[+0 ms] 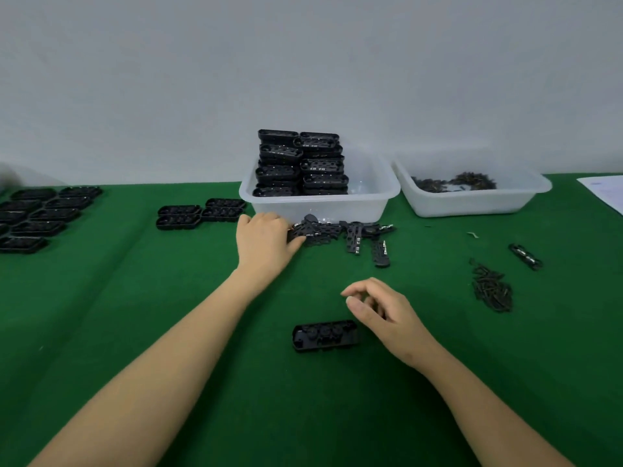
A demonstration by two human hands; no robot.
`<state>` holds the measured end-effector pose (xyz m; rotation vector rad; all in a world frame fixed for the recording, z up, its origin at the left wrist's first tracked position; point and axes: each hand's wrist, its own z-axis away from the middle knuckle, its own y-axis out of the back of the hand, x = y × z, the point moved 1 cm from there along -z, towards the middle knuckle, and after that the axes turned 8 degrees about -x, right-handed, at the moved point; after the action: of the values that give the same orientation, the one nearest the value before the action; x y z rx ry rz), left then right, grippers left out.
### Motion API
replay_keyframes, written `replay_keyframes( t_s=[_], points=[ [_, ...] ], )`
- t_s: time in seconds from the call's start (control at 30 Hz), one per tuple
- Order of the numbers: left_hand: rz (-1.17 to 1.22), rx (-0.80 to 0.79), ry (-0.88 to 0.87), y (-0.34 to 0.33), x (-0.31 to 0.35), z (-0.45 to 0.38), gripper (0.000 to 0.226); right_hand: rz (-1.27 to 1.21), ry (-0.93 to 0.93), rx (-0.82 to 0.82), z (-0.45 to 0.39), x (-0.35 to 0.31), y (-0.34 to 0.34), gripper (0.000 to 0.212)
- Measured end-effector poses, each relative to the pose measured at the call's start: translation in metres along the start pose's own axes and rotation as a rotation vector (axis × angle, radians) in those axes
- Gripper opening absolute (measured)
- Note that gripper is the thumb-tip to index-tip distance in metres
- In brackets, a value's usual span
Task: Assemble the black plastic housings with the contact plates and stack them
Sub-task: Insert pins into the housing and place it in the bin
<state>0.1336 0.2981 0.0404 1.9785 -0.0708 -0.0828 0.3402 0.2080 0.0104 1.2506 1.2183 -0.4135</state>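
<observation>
So right now my left hand [266,239] is stretched out to the loose pile of black contact plates with little metal tabs [340,232], which lies on the green cloth tabletop [135,298] just in front of the near white plastic tub [371,210]. Its fingers are curled onto the left end of that pile, pinching what looks like one plate, though I can't tell for sure it's only one. My right hand [384,310] hovers loosely curled and holds nothing, just beside the open black plastic housing [325,335] lying flat near me.

My take on doing this bit well: pull a single plate free without dragging its neighbours along, since those tabs look like they'd snag on each other. I'd lift it up rather than slide it. Then the right hand should pin the housing down by its end so it doesn't skate on the cloth while the plate gets seated. Match the tabs to the housing's round pockets before pressing.

Finished stacks of black housings [300,163] sit in that tub, and more lie in rows at the left [43,214].
</observation>
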Motion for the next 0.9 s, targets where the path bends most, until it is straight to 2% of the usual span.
replay_keyframes(
  t_s=[0.07,0.2,0.33,0.47,0.53,0.6,0.67,0.73,0.77,0.87,0.9],
  points=[
    [0.041,0.115,-0.083,0.011,-0.002,0.016,0.029,-0.014,0.001,0.042,-0.001,-0.001,-0.001,0.031],
    [-0.024,0.136,-0.252,0.029,0.009,0.047,0.025,-0.016,-0.038,0.081,-0.004,-0.003,-0.003,0.032],
    [-0.105,0.465,-0.531,0.044,0.033,0.08,0.01,-0.175,-0.041,0.131,-0.002,-0.007,-0.002,0.038],
    [-0.087,0.547,-0.661,0.049,0.043,0.1,0.017,-0.233,-0.039,0.044,-0.003,-0.011,-0.005,0.016],
    [-0.031,0.488,-0.661,0.052,0.04,0.102,0.013,-0.216,-0.037,0.039,-0.002,-0.011,-0.007,0.015],
    [0.151,0.347,-0.556,0.056,0.038,0.102,0.017,-0.249,-0.009,0.062,-0.001,-0.012,-0.007,0.014],
    [0.496,0.038,-0.34,0.062,0.036,0.097,0.035,-0.205,0.053,0.09,0.001,-0.015,-0.006,0.019],
    [0.884,-0.314,-0.159,0.065,0.034,0.09,0.032,-0.154,0.083,0.108,0.001,-0.017,-0.008,0.023],
    [1.009,-0.395,-0.122,0.065,0.032,0.087,0.027,-0.144,0.088,0.116,0.002,-0.018,-0.01,0.024],
    [0.943,-0.413,-0.166,0.062,0.026,0.083,0.029,0.008,0.111,0.087,0.003,-0.019,-0.007,0.022],
    [0.882,-0.399,-0.19,0.062,0.024,0.083,0.03,0.102,0.093,0.04,0.004,-0.017,-0.003,0.035]
  ],
)
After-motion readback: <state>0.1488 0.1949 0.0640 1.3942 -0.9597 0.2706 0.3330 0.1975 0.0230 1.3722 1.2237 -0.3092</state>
